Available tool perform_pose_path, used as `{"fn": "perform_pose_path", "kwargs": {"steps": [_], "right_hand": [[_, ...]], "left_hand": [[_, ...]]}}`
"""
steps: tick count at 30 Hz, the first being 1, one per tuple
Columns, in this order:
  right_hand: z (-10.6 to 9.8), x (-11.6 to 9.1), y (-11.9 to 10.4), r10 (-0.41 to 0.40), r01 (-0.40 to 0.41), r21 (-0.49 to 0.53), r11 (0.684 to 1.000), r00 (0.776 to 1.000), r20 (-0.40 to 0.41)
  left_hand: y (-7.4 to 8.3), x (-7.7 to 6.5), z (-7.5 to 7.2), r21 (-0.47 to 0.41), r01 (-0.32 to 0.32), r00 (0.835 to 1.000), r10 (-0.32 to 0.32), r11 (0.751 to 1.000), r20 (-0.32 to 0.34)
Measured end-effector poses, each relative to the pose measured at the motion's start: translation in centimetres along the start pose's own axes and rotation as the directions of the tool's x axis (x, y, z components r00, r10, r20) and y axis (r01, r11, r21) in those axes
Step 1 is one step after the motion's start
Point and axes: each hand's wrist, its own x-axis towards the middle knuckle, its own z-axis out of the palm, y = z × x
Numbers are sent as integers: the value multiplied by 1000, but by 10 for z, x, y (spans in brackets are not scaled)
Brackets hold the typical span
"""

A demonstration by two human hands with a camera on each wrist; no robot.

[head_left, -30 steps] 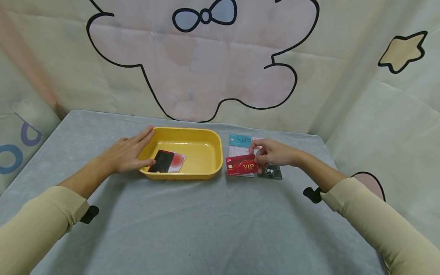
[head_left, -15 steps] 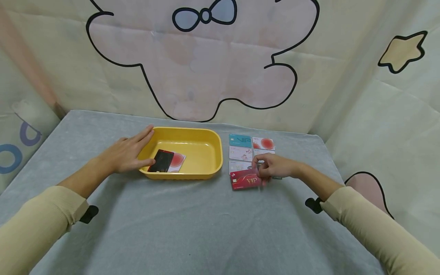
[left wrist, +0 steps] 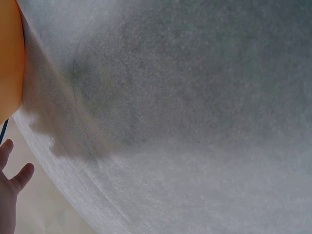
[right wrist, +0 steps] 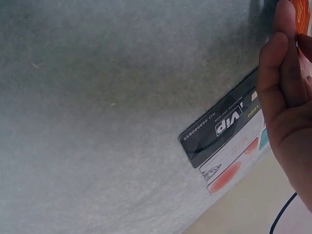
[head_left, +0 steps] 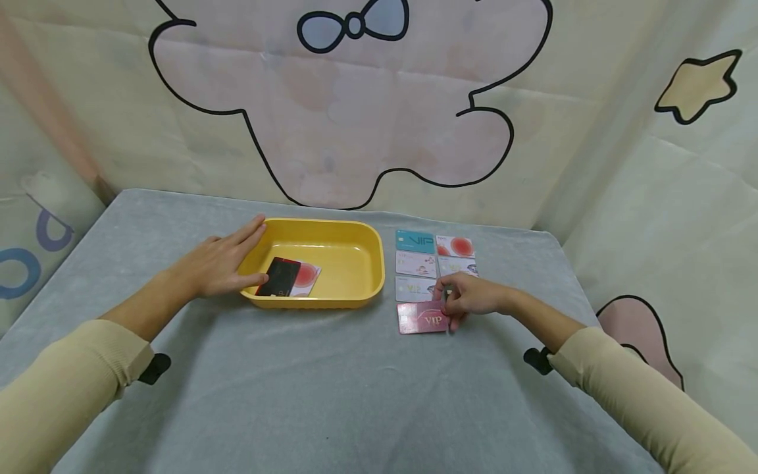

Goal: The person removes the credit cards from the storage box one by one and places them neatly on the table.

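Note:
My right hand (head_left: 476,294) pinches the right end of a red VIP card (head_left: 422,318) between thumb and fingers. This card lies just in front of a white card (head_left: 413,288), at the near end of the left column. In the right wrist view a black Vip card (right wrist: 214,129) sits beside the hand; the hand covers it in the head view. My left hand (head_left: 222,266), fingers spread, rests on the left rim of a yellow tray (head_left: 346,260). Its thumb reaches over the rim toward a black card (head_left: 279,278), which overlaps a white card with a red circle (head_left: 306,276).
Behind the red card, several cards stand in two columns, including a teal VIP card (head_left: 414,241) and a white card with a red circle (head_left: 454,247). A grey cloth (head_left: 331,382) covers the table. Printed curtains (head_left: 379,131) hang behind and at the sides.
My right hand has brought the red card toward me, from over the white cards to the near end of the left column, and lowered it. My left hand stays on the tray.

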Motion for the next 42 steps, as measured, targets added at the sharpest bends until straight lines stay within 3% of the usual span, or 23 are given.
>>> {"fn": "perform_pose_path", "kwargs": {"steps": [9,29,37,42], "right_hand": [[3,2,-2,52,-52,-1,999,999,-5],[0,-1,-1,64,-64,25,998,998,-21],[-10,3,-24,5,-13,-65,998,992,-122],[-18,11,-43,-82,54,-148,988,978,-190]], "left_hand": [[-1,-1,0,-3,5,1000,-5,1000,13],[-2,0,0,-8,-3,1000,3,1000,5],[-1,0,0,-6,-11,1000,11,1000,-7],[-1,0,0,-4,-13,1000,13,1000,-7]]}}
